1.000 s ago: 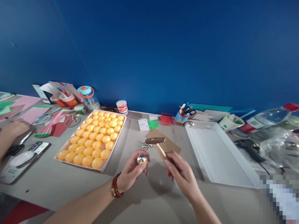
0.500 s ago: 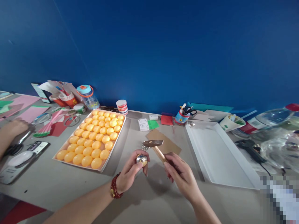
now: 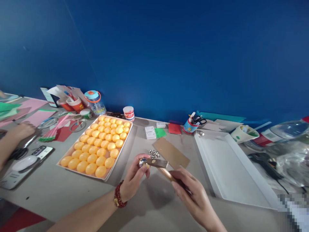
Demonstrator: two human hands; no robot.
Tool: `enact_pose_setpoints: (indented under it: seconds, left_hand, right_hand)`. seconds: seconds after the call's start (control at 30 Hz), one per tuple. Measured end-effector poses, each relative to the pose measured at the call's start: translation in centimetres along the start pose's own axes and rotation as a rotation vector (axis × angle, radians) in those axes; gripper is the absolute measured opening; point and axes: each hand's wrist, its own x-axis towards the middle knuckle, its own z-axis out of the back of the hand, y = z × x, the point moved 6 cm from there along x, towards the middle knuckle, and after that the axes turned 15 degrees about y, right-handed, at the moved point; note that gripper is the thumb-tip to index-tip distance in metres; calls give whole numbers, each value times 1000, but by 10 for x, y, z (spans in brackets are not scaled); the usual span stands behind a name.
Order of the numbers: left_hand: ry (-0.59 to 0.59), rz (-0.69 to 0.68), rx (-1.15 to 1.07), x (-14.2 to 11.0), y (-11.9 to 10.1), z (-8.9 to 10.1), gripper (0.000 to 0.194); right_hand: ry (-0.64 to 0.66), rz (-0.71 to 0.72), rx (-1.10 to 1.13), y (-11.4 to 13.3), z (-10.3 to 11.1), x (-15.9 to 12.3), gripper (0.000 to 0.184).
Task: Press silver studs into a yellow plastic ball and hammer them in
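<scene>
Hammer, handle gripped in the right hand and slanting away leftward, has one head end touching or just beside the shiny ball pinched by the left hand; both are nearer the desk's near edge than its far edge.

A plain deep-blue wall fills the upper half, with a faint slanting line at left. Against it stands a long, smooth gray table, its back edge trimmed by a pale strip. Soft shadows fall on the tabletop. Past its near edge, lower left, is a red patch, its nature unclear.
</scene>
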Motion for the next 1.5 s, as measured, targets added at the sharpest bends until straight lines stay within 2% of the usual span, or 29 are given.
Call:
enact_pose_setpoints:
  seconds: [0.1, 0.43, 0.67, 1.23, 1.4, 1.5]
  left_hand:
    - [24, 7, 48, 0, -2, -2, 24]
    - [59, 8, 86, -1, 1, -2, 27]
    - [84, -3, 93, 0, 0, -3, 29]
    - [62, 4, 74, 1, 0, -3, 28]
    - [71, -19, 28, 2, -1, -4, 24]
    - [69, -21, 14, 2, 0, -4, 25]
  right_hand:
    - [28, 34, -51, 5, 0, 2, 22]
    - [17, 40, -63, -1, -1, 0, 21]
    - [-13, 64, -70, 5, 1, 1, 21]
    - [2, 29, -29, -3, -3, 0, 20]
    - [-88, -50, 34, -15, 2, -5, 17]
    - [-79, -49, 31, -15, 2, -6, 17]
